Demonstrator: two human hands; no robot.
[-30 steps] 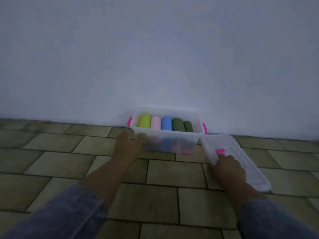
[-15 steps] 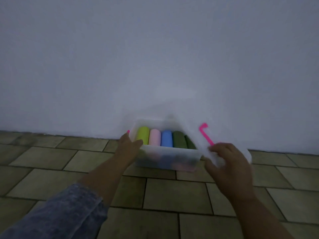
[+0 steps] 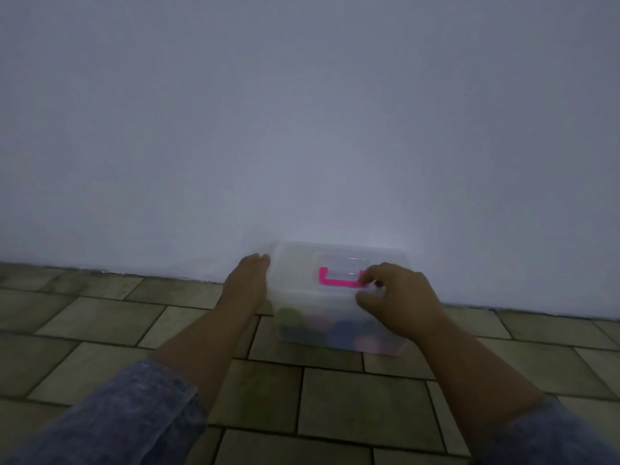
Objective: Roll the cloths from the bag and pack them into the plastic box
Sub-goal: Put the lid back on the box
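Note:
The clear plastic box (image 3: 322, 333) stands on the floor against the wall, with its clear lid (image 3: 295, 263) lying on top. A pink handle (image 3: 339, 280) sits in the lid's middle. Rolled cloths (image 3: 292, 318) show as blurred green, blue and pink shapes through the front wall. My left hand (image 3: 246, 280) lies flat against the box's left end, fingers at the lid's corner. My right hand (image 3: 399, 293) rests on the lid's right front part, fingers curled on it beside the pink handle. No bag is in view.
A plain white wall (image 3: 302, 129) rises directly behind the box. The floor (image 3: 100, 330) is dull greenish-brown tile with dark joints. Blue denim sleeves (image 3: 127, 417) cover both forearms near the bottom edge.
My right hand lifted the lid from the floor at the box's right and swung it over onto the box. My left hand stayed on the box's left end. The view dropped closer.

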